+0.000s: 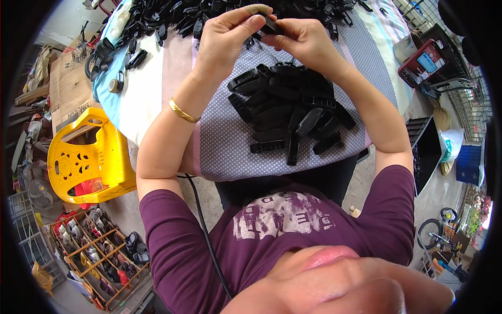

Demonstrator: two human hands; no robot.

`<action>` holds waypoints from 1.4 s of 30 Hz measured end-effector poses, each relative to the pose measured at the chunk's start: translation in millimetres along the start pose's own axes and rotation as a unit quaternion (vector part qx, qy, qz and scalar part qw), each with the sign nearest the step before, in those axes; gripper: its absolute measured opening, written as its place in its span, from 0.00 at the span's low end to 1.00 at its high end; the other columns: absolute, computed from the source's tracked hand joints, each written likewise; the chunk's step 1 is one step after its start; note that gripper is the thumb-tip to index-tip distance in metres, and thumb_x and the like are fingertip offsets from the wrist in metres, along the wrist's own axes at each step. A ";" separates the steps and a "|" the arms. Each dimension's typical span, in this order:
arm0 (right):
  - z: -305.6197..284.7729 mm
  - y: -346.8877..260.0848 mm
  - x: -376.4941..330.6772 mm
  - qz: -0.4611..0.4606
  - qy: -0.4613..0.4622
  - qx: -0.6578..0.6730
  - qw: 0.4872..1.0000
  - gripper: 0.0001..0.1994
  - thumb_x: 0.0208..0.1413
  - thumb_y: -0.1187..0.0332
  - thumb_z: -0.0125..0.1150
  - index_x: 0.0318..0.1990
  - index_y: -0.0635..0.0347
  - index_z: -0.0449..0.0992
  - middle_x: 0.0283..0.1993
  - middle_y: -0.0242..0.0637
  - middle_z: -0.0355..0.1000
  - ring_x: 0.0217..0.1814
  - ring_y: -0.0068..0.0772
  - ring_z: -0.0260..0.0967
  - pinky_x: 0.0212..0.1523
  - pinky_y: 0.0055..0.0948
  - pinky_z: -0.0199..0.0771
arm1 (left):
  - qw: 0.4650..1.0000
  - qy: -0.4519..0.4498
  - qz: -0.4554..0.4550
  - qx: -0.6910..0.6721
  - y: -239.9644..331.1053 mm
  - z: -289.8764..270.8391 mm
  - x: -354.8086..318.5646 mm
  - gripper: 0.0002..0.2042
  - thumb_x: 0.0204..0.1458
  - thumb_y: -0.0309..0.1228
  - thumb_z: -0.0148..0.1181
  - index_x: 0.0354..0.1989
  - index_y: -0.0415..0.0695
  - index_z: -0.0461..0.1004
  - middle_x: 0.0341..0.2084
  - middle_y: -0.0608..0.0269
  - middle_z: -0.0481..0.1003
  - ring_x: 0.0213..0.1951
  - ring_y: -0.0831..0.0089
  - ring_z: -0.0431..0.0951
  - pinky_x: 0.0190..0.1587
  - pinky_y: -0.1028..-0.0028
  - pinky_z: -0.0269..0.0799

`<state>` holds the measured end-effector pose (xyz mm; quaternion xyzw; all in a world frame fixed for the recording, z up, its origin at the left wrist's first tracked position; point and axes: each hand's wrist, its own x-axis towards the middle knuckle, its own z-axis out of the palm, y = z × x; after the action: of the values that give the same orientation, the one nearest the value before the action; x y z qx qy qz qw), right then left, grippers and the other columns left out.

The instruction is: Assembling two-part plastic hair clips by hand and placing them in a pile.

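Observation:
Both my hands meet over the far half of the cloth-covered table, pinching one small, long black plastic piece between them. My left hand grips its left end between thumb and forefinger; a tan covering wraps that forefinger's tip. My right hand has thumb and fingers closed on the right end. What kind of part it is I cannot make out. Nearer to me lies a heap of similar black plastic pieces. Beyond my hands spreads a larger pile of black pieces, partly hidden by the hands.
Patterned cloth covers the table. A yellow plastic chair stands at the left, with a shoe rack below it. At the right are a dark red device and a black crate. A black cable crosses my shirt.

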<state>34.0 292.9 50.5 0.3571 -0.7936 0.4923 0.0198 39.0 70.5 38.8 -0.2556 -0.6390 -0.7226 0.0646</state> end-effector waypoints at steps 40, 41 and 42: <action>-17.3 12.3 11.6 0.195 0.127 0.215 0.948 0.10 0.65 0.64 0.65 0.45 0.62 0.81 0.32 0.30 0.79 0.28 0.19 0.75 0.30 0.21 0.76 | 0.953 0.079 -0.198 -0.213 -31.8 27.8 17.9 0.15 0.65 0.26 0.59 0.60 0.40 0.74 0.44 0.63 0.81 0.43 0.74 0.82 0.45 0.75 0.80; -14.0 21.8 12.2 0.172 0.123 0.217 0.953 0.11 0.66 0.62 0.64 0.44 0.62 0.83 0.30 0.28 0.78 0.27 0.18 0.74 0.28 0.20 0.73 | 0.951 0.093 -0.220 -0.196 -45.2 18.0 16.4 0.17 0.65 0.24 0.59 0.61 0.41 0.73 0.44 0.64 0.81 0.41 0.77 0.81 0.44 0.76 0.79; -14.7 20.3 11.4 0.172 0.121 0.216 0.954 0.11 0.66 0.62 0.64 0.44 0.62 0.83 0.30 0.28 0.78 0.27 0.18 0.74 0.28 0.20 0.73 | 0.951 0.095 -0.219 -0.197 -43.3 19.3 16.3 0.17 0.65 0.24 0.59 0.61 0.41 0.73 0.44 0.64 0.81 0.41 0.77 0.81 0.44 0.76 0.79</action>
<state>8.9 303.6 46.9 0.1487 -0.7096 0.6871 -0.0468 12.3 100.3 8.7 -0.0472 -0.5148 -0.8516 -0.0867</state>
